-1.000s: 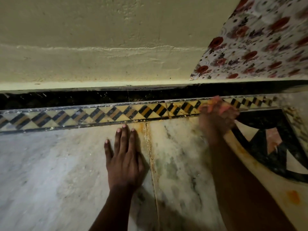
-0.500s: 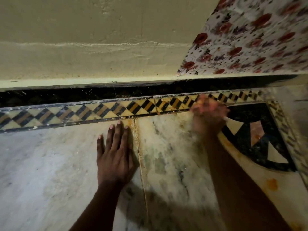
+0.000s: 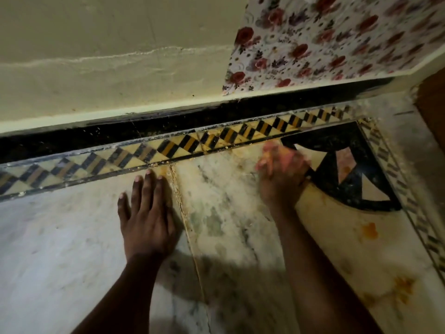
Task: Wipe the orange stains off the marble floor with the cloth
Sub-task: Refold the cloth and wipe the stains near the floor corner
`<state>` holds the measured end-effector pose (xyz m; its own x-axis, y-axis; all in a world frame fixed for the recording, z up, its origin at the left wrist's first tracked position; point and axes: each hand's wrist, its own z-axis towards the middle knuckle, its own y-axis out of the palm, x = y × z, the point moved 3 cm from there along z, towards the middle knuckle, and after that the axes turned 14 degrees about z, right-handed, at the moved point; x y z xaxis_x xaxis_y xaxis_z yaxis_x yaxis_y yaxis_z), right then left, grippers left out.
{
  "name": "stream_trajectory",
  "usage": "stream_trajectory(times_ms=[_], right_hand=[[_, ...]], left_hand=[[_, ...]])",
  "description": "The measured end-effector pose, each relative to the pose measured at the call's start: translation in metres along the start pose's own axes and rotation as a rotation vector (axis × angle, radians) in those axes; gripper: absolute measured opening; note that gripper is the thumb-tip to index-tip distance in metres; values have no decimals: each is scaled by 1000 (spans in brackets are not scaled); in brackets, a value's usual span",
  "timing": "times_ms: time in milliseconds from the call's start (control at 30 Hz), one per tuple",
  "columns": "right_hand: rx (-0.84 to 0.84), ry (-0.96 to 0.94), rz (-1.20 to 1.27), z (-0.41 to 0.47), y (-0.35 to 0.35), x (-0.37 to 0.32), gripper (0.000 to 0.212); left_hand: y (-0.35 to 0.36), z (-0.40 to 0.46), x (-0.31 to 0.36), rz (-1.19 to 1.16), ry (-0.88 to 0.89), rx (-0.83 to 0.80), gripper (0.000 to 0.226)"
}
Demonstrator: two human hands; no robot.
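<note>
My left hand [image 3: 147, 213] lies flat, fingers spread, on the pale marble floor [image 3: 60, 237] just left of a joint line. My right hand [image 3: 281, 179] is blurred and presses a small pinkish-orange cloth [image 3: 272, 155] onto the marble beside the black inlay. The cloth shows only at my fingertips. Orange stains remain on the marble: one blot [image 3: 369, 231] at the right and a smeared patch [image 3: 402, 289] lower right. Yellowish residue runs along the joint line [image 3: 179, 196].
A checkered black-and-yellow border strip [image 3: 168, 148] runs along a black skirting and a cream wall [image 3: 108, 56]. A floral cloth [image 3: 325, 37] hangs at the upper right. A black fan-shaped inlay [image 3: 349, 169] fills the corner, with a second border strip on its right.
My right hand with the cloth has slid a little down off the border strip onto the marble beside the inlay. The left hand stays planted. The view has tilted.
</note>
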<state>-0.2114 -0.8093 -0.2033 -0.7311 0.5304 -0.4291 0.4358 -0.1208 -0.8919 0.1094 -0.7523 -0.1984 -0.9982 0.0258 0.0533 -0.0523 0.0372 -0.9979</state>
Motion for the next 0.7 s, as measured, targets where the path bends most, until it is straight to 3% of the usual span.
stream_trajectory(times_ms=[100,167,233,333,400,567,633,700], right_hand=[[-174,-238,-101,-85,2,16,61],[-198,-187,-142,-102,-10,54,63],[-84,-9,-127,-79,-27,81,67],[27,241,83,-30,-33,80,63],[53,220,95,-26,-23,62,64],[-72,-85,-55,-118,-8,52,64],[-79,-76,-56,-141,-14,68,62],[-39,68,-45,-129,-18,78,65]], left_hand=[[-2,1,0,-5,-7,-1,72],[-2,1,1,-4,-1,-6,71],[-1,1,1,-5,-4,-9,70],[0,1,1,-7,-10,6,70],[-1,0,3,-9,-10,22,69],[-2,-1,4,-21,-14,45,68],[-2,-1,4,-24,-18,45,68],[-2,1,3,-20,-21,41,68]])
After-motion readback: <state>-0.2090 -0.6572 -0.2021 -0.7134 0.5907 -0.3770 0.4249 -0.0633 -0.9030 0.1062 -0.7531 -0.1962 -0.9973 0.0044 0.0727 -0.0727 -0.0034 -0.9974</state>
